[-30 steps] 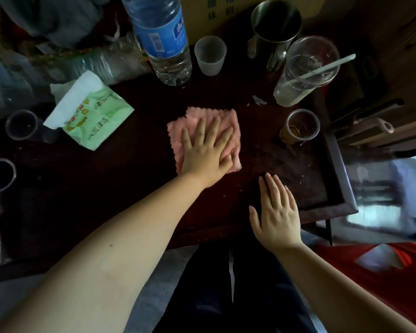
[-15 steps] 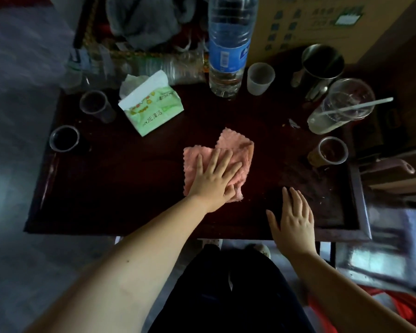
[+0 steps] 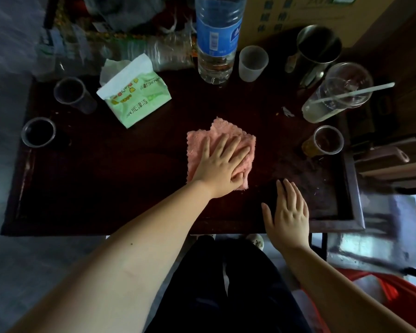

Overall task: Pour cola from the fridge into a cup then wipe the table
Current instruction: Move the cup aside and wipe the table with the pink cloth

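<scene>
A pink cloth lies folded in the middle of the dark wooden table. My left hand presses flat on the cloth with its fingers spread. My right hand rests flat on the table near the front edge, just right of the cloth, holding nothing. Two small cups with dark liquid stand at the table's left side. A small frosted cup stands at the back beside a large water bottle.
A green tissue pack lies back left. At the right stand a clear lidded cup with a straw, a small glass with amber liquid and a steel mug. A cardboard box stands behind.
My left hand has slid the cloth toward me and a little to the right; its fold has shifted. My right hand stays flat near the front edge. The camera has drawn back.
</scene>
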### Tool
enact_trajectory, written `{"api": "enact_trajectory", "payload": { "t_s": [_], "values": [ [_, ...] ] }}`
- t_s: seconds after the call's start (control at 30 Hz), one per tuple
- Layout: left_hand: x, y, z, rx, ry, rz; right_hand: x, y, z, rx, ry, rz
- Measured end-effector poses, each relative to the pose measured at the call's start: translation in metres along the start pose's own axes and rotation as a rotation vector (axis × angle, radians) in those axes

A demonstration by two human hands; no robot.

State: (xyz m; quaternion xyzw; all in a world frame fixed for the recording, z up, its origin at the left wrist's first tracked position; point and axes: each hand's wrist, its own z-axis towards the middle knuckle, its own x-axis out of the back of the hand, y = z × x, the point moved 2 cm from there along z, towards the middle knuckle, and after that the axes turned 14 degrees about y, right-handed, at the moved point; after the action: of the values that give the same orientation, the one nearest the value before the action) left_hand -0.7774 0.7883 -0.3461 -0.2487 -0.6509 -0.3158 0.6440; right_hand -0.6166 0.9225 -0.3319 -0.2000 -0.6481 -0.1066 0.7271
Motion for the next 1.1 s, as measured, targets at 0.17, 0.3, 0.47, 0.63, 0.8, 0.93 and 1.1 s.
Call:
{"api": "enact_trajectory", "payload": {
  "t_s": [0.17,0.3,0.47,0.63,0.8,0.93,1.1],
  "values": [
    [0.002,0.000,0.001,0.042,0.040,-0.012,-0.001,0.000,0.000,-0.001,-0.006,0.002],
    [0.005,-0.001,-0.005,0.082,0.070,-0.048,0.000,0.000,0.000,0.000,-0.001,0.001],
    [0.006,-0.007,-0.018,0.080,0.108,-0.070,0.000,0.000,0.000,0.008,-0.003,0.004],
    [0.010,-0.012,-0.027,0.081,0.140,-0.081,0.000,-0.001,0.000,0.010,0.001,0.004],
    [0.017,-0.020,-0.038,0.052,0.137,-0.098,0.000,-0.001,-0.001,0.004,-0.005,0.010],
    [0.025,-0.029,-0.046,0.042,0.200,-0.142,0.000,-0.002,-0.001,0.001,-0.002,0.022],
    [0.034,-0.046,-0.066,0.094,0.278,-0.160,0.001,-0.003,-0.001,0.001,-0.008,0.026]
  ]
}}
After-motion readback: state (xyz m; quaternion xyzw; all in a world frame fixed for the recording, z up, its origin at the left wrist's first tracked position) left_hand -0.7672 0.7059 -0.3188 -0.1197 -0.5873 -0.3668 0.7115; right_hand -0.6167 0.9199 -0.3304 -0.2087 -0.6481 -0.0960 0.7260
